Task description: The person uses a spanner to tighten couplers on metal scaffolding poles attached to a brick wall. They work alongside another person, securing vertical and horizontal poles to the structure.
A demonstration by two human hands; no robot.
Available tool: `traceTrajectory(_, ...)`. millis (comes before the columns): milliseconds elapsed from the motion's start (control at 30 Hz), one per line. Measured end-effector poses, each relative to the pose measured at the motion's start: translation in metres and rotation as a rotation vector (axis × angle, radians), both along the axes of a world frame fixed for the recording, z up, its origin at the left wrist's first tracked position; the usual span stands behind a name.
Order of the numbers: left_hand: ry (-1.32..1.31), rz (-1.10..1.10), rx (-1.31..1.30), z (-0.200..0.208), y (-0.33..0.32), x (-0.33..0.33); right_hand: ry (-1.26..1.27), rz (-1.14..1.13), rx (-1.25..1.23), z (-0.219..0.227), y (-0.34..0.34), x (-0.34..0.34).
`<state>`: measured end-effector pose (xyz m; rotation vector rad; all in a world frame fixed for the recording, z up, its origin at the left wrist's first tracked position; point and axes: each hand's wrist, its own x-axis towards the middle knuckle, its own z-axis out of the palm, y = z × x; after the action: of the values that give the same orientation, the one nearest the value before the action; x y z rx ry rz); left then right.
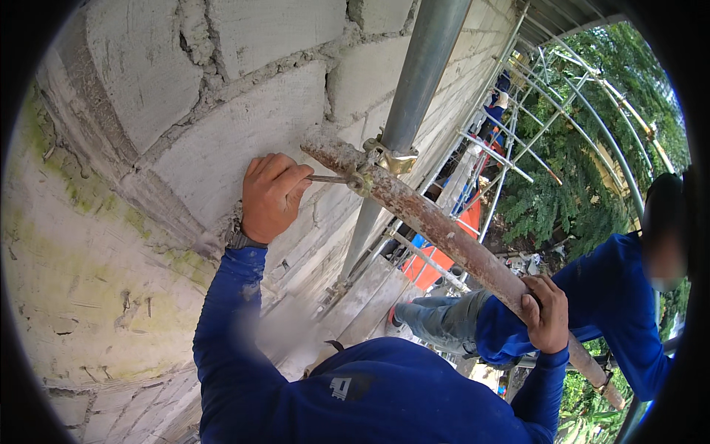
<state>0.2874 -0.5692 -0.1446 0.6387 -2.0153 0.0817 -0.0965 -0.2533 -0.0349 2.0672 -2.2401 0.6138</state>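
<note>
A rusty, mortar-spotted scaffold pipe (436, 222) slants across in front of me, from the block wall down to the lower right. A brass-coloured scaffold clamp (386, 159) joins it to an upright grey steel pipe (423, 74). My left hand (275, 194), a watch on its wrist, is closed around a slim metal wrench (325, 179); only the shank shows, its tip meeting the clamp's side. Farther down the rusty pipe, my right hand (546, 314) wraps around it, fingers over the top.
The rough block wall (244, 118) fills the left. A co-worker in a blue sleeve (629, 296) stands close on the right, by the rusty pipe's lower end. Planks (362, 303) run along the wall below. More scaffold tubes (547, 126) and trees (569, 200) lie beyond.
</note>
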Motion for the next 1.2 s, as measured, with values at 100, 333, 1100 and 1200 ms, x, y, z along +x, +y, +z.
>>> traceTrajectory(100, -0.138, -0.019, 0.006, 0.025, -0.002, 0.000, -0.019, -0.004, 0.021, 0.000, 0.002, -0.002)
traceTrajectory(333, -0.080, -0.083, 0.103, -0.010, -0.023, -0.006, 0.039, -0.014, 0.038, 0.000, -0.004, -0.003)
traceTrajectory(1100, 0.587, -0.166, 0.478, -0.103, 0.015, -0.101, 0.289, -0.051, 0.226, -0.001, 0.000, -0.002)
traceTrajectory(1200, 0.816, -0.247, 0.738, -0.111, 0.045, -0.126, 0.268, -0.033, 0.198, -0.001, 0.005, -0.006)
